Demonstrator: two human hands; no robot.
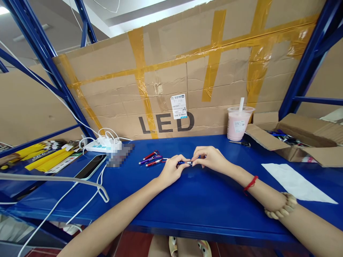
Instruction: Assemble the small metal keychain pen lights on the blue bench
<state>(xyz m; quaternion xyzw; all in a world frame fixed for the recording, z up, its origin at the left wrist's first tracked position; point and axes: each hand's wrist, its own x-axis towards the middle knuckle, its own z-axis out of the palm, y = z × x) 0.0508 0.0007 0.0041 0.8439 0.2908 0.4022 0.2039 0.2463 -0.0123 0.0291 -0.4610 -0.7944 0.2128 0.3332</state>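
Note:
Between the fingertips of my left hand (171,169) is a slim blue penlight (183,162) with a silver end, lying roughly level above the blue shelf (198,200). My right hand (211,159) pinches at the silver end, its thumb and finger closed there; the exact contact is too small to make out. Left of my left hand, other small penlights rest on the shelf: a red one (154,163), a purple one (150,160) and a darker red one (150,155), with small straps at their ends.
A cardboard box (286,153) of small items stands at right, beside a pink drink cup (238,123) and white paper (297,182). A phone (91,167), white cables and a power strip (103,144) occupy the left. Taped cardboard (166,82) walls the back.

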